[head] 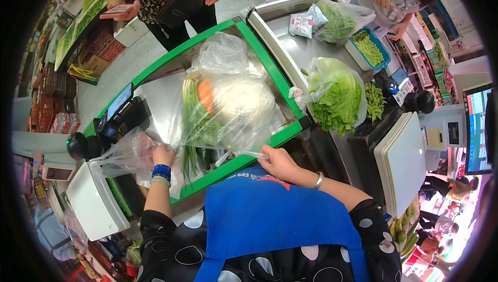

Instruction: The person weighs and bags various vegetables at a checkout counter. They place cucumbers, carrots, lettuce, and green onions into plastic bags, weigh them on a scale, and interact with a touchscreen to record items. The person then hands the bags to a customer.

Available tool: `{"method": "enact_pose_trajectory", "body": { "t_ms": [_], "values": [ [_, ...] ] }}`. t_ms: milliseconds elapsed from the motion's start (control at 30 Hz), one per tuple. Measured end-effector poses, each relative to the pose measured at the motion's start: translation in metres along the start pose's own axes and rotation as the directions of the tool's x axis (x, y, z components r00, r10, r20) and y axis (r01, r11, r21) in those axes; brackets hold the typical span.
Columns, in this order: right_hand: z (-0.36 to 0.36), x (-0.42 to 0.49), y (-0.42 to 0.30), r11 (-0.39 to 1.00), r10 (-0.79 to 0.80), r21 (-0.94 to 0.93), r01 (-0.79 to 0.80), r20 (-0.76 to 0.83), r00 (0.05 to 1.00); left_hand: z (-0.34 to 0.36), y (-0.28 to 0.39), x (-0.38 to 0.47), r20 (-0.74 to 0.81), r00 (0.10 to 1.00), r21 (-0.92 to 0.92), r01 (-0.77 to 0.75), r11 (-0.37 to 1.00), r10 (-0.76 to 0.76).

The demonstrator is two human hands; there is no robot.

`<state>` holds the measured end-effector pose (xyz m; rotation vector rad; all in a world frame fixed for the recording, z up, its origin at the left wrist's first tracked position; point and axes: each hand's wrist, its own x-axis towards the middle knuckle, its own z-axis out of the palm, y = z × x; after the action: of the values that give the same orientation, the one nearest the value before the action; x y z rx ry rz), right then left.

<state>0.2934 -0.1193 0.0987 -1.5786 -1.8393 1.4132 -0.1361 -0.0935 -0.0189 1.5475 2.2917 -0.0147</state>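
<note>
My left hand point(163, 154) pinches one side of a clear plastic bag's point(245, 132) mouth, and my right hand point(277, 160) grips the opposite edge. The film is stretched between them over the metal counter. Spring onions point(188, 122) and a carrot point(205, 96) show through the plastic; whether all lie inside it is unclear. A large pale mass, partly lost in glare, fills the bag's middle. Beside my left hand lies another clear bag point(128, 153) with something reddish inside, possibly also in that hand's grip. Behind them sits a crumpled clear bag point(221, 53).
A green rim point(268, 58) borders the counter. White scales point(93, 200) flank me left and right. On the right-hand counter are bagged lettuce point(336, 99), green pods point(374, 101) and a blue basket point(367, 48). A person with a phone point(116, 11) stands across; another reaches in at upper right.
</note>
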Motion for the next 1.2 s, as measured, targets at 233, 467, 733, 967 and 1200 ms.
{"method": "enact_pose_trajectory", "body": {
  "t_ms": [233,467,733,967,1200],
  "values": [
    [-0.007,-0.009,0.013,0.987,0.055,-0.157,-0.045,0.061,0.997,0.004,0.01,-0.01,0.113,0.974,-0.907,0.183,0.38,-0.198],
    [-0.022,0.001,-0.017,0.995,-0.041,0.082,0.056,-0.183,0.982,-0.006,0.067,0.009,0.262,0.919,-0.956,0.204,-0.213,-0.293],
    [-0.135,0.077,-0.091,0.941,-0.333,-0.114,0.318,-0.483,0.81,-0.157,0.127,0.047,-0.402,0.877,-0.588,-0.469,0.659,0.265],
    [-0.21,0.12,-0.143,0.743,-0.35,-0.641,0.189,-0.132,0.927,-0.284,0.168,0.028,0.07,0.862,0.09,-0.507,0.857,0.502],
    [-0.214,0.154,-0.166,0.654,-0.446,-0.748,0.114,-0.26,0.857,-0.293,0.191,0.049,-0.239,0.832,-0.066,-0.529,0.846,0.501]
  ]
}}
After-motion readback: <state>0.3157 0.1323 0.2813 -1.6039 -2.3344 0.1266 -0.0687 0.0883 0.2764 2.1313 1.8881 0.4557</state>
